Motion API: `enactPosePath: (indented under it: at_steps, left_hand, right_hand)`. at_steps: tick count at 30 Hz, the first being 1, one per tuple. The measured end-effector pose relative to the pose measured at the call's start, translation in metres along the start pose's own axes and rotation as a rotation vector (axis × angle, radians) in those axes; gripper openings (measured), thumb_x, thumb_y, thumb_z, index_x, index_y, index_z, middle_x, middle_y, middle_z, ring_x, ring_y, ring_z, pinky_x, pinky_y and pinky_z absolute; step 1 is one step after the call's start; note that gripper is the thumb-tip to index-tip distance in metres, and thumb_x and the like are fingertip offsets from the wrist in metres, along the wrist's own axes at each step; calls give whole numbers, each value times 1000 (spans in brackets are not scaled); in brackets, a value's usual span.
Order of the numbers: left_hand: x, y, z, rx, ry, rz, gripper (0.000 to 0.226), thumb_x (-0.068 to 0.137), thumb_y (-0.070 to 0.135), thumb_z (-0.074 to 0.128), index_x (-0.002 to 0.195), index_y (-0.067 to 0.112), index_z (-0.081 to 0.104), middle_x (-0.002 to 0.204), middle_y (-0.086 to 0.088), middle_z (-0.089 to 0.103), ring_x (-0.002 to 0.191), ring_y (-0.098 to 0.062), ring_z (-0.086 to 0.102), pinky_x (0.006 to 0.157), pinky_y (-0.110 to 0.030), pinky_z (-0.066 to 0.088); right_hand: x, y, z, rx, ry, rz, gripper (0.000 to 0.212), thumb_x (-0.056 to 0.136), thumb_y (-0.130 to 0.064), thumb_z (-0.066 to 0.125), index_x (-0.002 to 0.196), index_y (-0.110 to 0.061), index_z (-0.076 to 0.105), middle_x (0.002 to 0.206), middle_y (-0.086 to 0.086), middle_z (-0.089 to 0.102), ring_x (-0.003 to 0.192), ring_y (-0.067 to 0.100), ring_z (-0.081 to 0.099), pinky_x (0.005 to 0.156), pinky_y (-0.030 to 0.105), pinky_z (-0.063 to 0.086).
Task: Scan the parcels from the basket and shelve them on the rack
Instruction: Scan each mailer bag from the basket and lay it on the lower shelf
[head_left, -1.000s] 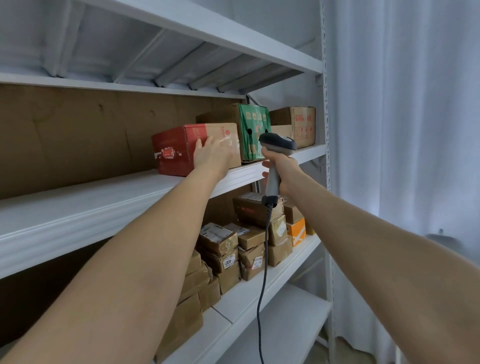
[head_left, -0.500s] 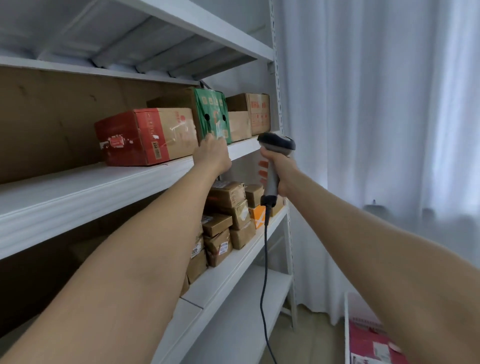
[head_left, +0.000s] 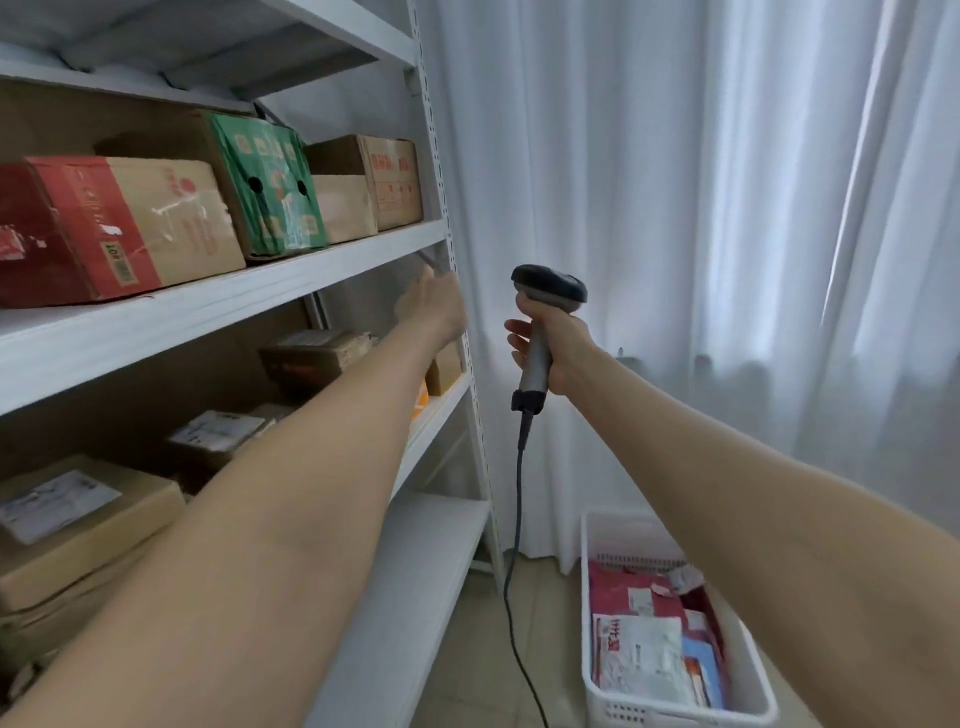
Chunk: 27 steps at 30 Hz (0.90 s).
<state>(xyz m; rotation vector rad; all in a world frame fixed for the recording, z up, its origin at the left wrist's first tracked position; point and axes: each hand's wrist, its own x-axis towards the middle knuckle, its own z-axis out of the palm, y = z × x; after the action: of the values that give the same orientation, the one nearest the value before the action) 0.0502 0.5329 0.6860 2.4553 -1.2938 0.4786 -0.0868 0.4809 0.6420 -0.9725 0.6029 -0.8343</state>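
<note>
A red and brown parcel (head_left: 104, 228) lies on the upper shelf of the white rack (head_left: 208, 306), beside a green box (head_left: 265, 182) and two brown boxes (head_left: 384, 176). My left hand (head_left: 431, 306) hangs in the air below that shelf's front edge, near the rack's right post, holding nothing; its fingers are mostly hidden behind the hand. My right hand (head_left: 556, 348) grips the handle of a corded barcode scanner (head_left: 545, 312), head up, to the right of the rack. A white basket (head_left: 670, 623) with several flat parcels stands on the floor at lower right.
The shelf below holds several brown cardboard boxes (head_left: 78, 519) with labels. A lower shelf board (head_left: 415, 571) lies under them. White curtains (head_left: 727, 208) hang behind the rack and basket. The scanner's black cable (head_left: 514, 571) drops to the tiled floor.
My left hand has let go of the red and brown parcel and drawn back right and down off the shelf. The view has swung right, bringing the basket into sight.
</note>
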Motion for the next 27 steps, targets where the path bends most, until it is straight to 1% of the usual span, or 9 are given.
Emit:
enactPosePath:
  at_steps: [2,7,9,14,17,19,21,25,27]
  left_hand:
    - [-2,20,14,-1,-31,1,52,92,10,50,142,12,37,147,-13,30,123,-33,47,93,-41,49]
    - [-15,69,53,-14,-97,27,45,92,11,44,137,11,42,141,-14,34,118,-34,48,87,-40,44]
    - [-21,86,69,-15,-114,35,44,93,12,43,137,12,42,142,-13,34,121,-33,47,90,-40,44]
    - [-37,134,113,18,-159,48,41,93,16,45,134,16,48,140,-12,36,127,-30,41,101,-40,37]
    - [-49,163,139,15,-190,56,40,93,17,45,133,18,49,140,-11,38,126,-29,42,102,-41,36]
    - [-57,181,158,4,-223,56,39,94,18,45,133,20,49,140,-11,38,128,-29,41,104,-42,34]
    - [-65,195,177,-1,-258,53,35,95,19,45,129,19,53,138,-11,40,126,-31,42,104,-42,35]
    - [-75,215,219,38,-335,67,26,96,25,49,116,15,62,128,-12,47,120,-31,46,99,-41,36]
    - [-77,223,244,34,-382,64,33,95,36,51,114,13,64,126,-12,50,118,-30,48,98,-40,37]
  right_hand:
    - [2,-1,-24,0,27,12,15,86,-28,73,86,-17,63,69,1,70,57,14,61,57,24,51]
    - [4,3,-91,-19,94,58,14,87,-32,70,90,-21,61,80,1,70,68,17,58,68,30,49]
    - [3,6,-118,6,100,93,14,88,-31,69,94,-20,62,84,1,69,68,17,58,68,31,50]
    - [1,17,-189,87,152,163,21,88,-30,70,101,-19,59,79,3,68,62,13,57,73,32,49]
    - [1,29,-232,167,191,193,28,89,-31,69,110,-17,57,78,3,66,63,12,57,71,30,48]
    - [3,37,-260,217,225,219,29,90,-32,68,112,-17,57,77,2,63,64,12,56,70,28,47]
    - [5,45,-283,255,257,253,27,90,-34,67,110,-18,56,77,1,62,65,11,55,71,27,46]
    - [16,66,-319,318,325,308,17,91,-35,67,95,-21,58,78,1,61,67,12,55,71,27,45]
    - [26,78,-335,331,364,333,18,90,-36,67,96,-20,59,80,2,61,72,13,55,78,29,46]
